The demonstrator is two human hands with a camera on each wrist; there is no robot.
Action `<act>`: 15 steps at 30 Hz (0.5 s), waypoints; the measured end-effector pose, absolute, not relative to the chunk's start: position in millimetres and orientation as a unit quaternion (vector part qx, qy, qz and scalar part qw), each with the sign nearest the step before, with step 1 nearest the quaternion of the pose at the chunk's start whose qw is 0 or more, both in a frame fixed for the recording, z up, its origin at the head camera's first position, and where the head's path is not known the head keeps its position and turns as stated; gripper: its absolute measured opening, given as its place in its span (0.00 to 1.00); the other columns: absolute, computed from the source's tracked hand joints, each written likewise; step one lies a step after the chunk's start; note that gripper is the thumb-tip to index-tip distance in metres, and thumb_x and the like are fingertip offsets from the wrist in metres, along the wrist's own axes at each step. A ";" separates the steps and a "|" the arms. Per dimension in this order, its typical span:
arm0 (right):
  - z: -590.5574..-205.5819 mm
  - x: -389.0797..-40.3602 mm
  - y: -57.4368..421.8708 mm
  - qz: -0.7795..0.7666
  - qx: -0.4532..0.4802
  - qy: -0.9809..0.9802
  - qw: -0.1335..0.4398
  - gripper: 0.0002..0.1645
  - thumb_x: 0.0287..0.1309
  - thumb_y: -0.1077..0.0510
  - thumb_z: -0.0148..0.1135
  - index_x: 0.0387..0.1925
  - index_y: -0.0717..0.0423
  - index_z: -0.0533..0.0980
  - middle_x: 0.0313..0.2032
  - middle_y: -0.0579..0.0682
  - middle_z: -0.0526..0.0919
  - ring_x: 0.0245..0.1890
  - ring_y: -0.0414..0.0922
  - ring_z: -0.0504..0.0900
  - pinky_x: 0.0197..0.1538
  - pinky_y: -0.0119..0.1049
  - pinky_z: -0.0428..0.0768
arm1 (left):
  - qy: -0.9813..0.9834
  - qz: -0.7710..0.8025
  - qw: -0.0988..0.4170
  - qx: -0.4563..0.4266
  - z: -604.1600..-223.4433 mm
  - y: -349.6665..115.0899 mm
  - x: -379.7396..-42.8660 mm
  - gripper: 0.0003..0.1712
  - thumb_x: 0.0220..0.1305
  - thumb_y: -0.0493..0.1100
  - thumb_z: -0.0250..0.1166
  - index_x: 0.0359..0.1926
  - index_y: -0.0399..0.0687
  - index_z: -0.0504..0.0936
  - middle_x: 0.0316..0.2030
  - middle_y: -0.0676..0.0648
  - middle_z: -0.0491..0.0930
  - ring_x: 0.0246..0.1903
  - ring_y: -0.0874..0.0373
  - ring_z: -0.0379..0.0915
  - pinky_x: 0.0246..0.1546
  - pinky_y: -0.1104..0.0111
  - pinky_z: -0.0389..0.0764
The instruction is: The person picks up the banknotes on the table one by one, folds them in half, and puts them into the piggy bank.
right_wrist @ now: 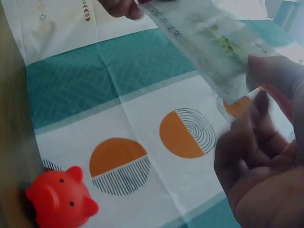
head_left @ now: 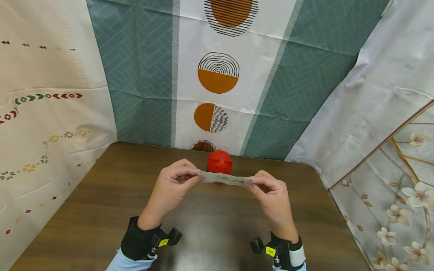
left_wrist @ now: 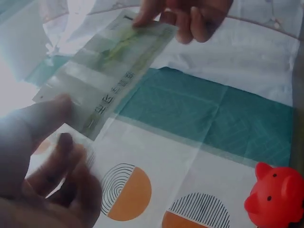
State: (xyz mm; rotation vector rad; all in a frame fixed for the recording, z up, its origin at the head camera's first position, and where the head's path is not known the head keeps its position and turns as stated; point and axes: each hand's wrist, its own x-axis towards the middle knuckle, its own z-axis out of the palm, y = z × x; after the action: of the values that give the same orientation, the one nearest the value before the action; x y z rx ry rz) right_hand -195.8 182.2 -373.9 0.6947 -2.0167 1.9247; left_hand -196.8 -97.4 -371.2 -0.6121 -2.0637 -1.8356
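A pale green banknote [head_left: 223, 178] is stretched between both hands above the table, seen nearly edge-on in the head view. My left hand [head_left: 173, 184] pinches one end between thumb and fingers, and my right hand [head_left: 271, 194] pinches the other. Printed characters and a yellow-green pattern show on the banknote [left_wrist: 111, 66] in the left wrist view. Just behind it stands a red piggy bank [head_left: 219, 161], its lower part overlapped by the note in the head view. Neither hand touches the piggy bank.
Under the hands lies a brown wooden table [head_left: 210, 226]. A teal and white cloth [head_left: 145, 94] with orange circles hangs at the far edge. Patterned curtains flank it, a cream one [head_left: 57, 131] on the left and a flowered one [head_left: 383, 195] on the right.
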 end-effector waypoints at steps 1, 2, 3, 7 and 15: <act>-374.0 -195.6 182.4 0.663 0.246 -0.693 0.141 0.07 0.60 0.74 0.66 0.40 0.67 0.85 0.29 0.45 0.83 0.24 0.44 0.75 0.25 0.32 0.76 | -0.722 -0.635 0.169 -0.216 -370.7 -97.6 -196.2 0.04 0.60 0.35 0.75 0.37 0.45 0.90 0.29 0.48 0.82 0.25 0.59 0.73 0.25 0.73 0.77; -374.2 -195.3 182.4 0.663 0.249 -0.691 0.146 0.08 0.60 0.74 0.66 0.40 0.66 0.86 0.27 0.44 0.83 0.23 0.42 0.75 0.25 0.32 0.75 | -0.723 -0.634 0.174 -0.213 -370.6 -97.5 -195.9 0.04 0.60 0.36 0.75 0.37 0.46 0.91 0.26 0.50 0.81 0.24 0.59 0.72 0.23 0.72 0.74; -374.4 -195.2 182.3 0.664 0.256 -0.687 0.149 0.09 0.60 0.74 0.65 0.41 0.65 0.86 0.26 0.43 0.84 0.23 0.41 0.77 0.25 0.31 0.75 | -0.722 -0.635 0.175 -0.212 -370.4 -97.3 -195.3 0.04 0.61 0.36 0.74 0.37 0.46 0.90 0.24 0.51 0.80 0.22 0.59 0.71 0.21 0.72 0.73; -375.2 -194.7 180.7 0.679 0.307 -0.650 0.147 0.11 0.64 0.75 0.60 0.45 0.70 0.83 0.30 0.46 0.90 0.26 0.41 0.88 0.31 0.35 0.87 | -0.686 -0.676 0.142 -0.228 -369.5 -94.9 -192.2 0.04 0.66 0.35 0.69 0.41 0.41 0.88 0.25 0.48 0.85 0.24 0.55 0.80 0.27 0.68 0.85; -376.1 -190.7 179.5 0.666 0.288 -0.655 0.212 0.10 0.68 0.69 0.60 0.42 0.65 0.87 0.30 0.41 0.88 0.24 0.36 0.78 0.23 0.25 0.74 | -0.680 -0.671 0.154 -0.253 -371.1 -91.1 -189.0 0.07 0.64 0.30 0.69 0.44 0.37 0.87 0.39 0.39 0.88 0.31 0.58 0.82 0.33 0.70 0.86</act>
State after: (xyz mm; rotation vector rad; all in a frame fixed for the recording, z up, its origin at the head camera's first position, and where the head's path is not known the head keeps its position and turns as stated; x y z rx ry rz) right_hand -190.7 179.5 -376.1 0.8000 -1.8204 1.8488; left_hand -189.0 -91.1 -371.1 -0.7262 -1.9484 -1.9236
